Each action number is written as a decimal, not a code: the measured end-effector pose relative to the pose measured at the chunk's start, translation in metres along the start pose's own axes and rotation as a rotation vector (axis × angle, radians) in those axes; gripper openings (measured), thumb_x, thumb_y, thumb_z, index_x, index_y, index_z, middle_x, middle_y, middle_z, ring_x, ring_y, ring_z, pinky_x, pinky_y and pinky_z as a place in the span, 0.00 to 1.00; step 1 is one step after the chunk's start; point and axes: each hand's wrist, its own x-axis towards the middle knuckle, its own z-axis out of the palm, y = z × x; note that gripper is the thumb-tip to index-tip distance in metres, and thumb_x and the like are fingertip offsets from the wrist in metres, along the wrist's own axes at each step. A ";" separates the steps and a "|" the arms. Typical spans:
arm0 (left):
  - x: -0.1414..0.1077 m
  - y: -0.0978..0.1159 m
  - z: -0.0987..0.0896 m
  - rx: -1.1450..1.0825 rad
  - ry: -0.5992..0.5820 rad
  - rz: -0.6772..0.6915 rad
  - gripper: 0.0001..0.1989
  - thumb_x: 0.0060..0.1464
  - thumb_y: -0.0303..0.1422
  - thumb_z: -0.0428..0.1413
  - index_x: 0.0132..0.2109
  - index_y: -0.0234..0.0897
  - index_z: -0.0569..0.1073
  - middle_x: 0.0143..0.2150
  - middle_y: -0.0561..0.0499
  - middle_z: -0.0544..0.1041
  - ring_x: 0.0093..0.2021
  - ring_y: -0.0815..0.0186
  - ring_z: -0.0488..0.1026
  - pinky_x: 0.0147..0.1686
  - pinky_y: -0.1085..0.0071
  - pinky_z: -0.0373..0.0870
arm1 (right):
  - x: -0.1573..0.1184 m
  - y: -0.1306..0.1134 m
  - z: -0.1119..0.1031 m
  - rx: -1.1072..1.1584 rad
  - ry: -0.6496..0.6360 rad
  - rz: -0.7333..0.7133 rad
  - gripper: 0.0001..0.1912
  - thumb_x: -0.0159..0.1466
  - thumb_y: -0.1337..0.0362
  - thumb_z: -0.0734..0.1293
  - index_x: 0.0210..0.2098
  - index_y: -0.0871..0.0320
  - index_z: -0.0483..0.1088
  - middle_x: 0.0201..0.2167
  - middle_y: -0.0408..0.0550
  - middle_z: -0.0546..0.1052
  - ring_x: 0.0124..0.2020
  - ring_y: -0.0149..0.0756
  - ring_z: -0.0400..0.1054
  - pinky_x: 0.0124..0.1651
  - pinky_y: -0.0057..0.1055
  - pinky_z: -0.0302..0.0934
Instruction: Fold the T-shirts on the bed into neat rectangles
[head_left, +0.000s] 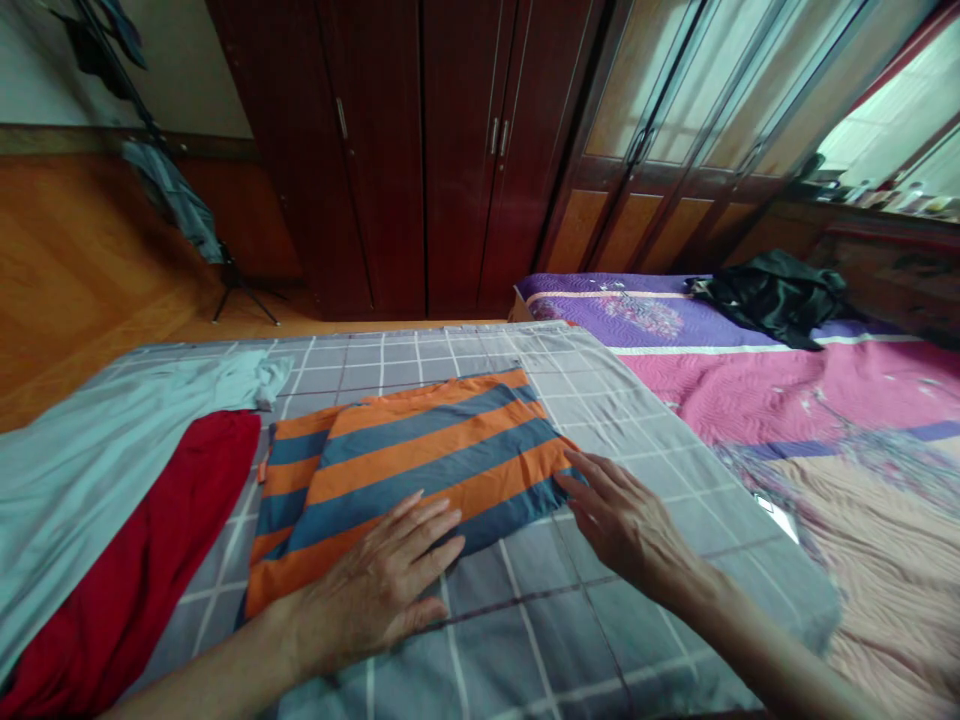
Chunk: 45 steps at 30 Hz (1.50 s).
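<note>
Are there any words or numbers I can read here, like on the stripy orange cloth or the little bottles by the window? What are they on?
No, there are no words or numbers to read.
Striped cloth: only stripes show, no writing.
Little bottles by the window: too small and blurred to tell.
White object by the checked cover: no writing I can make out.

1. The head camera looks from the wearer's head, forward and down across the gray checked sheet.
2. That sheet is near; the dark red wardrobe ahead is farther, the quilted bedspread to the right.
</note>
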 end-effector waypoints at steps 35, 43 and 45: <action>-0.129 0.000 -0.030 -0.223 0.335 -0.998 0.10 0.58 0.34 0.50 0.32 0.37 0.72 0.33 0.51 0.73 0.38 0.65 0.71 0.42 0.68 0.68 | 0.091 -0.078 0.049 0.335 0.011 -0.353 0.20 0.66 0.63 0.57 0.57 0.57 0.63 0.61 0.60 0.61 0.62 0.47 0.56 0.57 0.49 0.58; -0.131 0.009 -0.022 -0.189 0.327 -1.005 0.11 0.59 0.33 0.50 0.29 0.37 0.68 0.33 0.51 0.71 0.39 0.64 0.68 0.42 0.67 0.66 | 0.182 -0.177 0.066 0.514 -0.069 -0.514 0.17 0.63 0.66 0.61 0.51 0.61 0.68 0.58 0.59 0.65 0.58 0.47 0.58 0.57 0.44 0.57; -0.134 0.014 -0.023 -0.175 0.320 -1.007 0.13 0.61 0.33 0.47 0.28 0.37 0.68 0.34 0.51 0.71 0.39 0.64 0.68 0.42 0.66 0.66 | 0.191 -0.183 0.077 0.547 -0.056 -0.461 0.11 0.64 0.65 0.61 0.42 0.60 0.72 0.54 0.56 0.69 0.54 0.44 0.61 0.56 0.41 0.58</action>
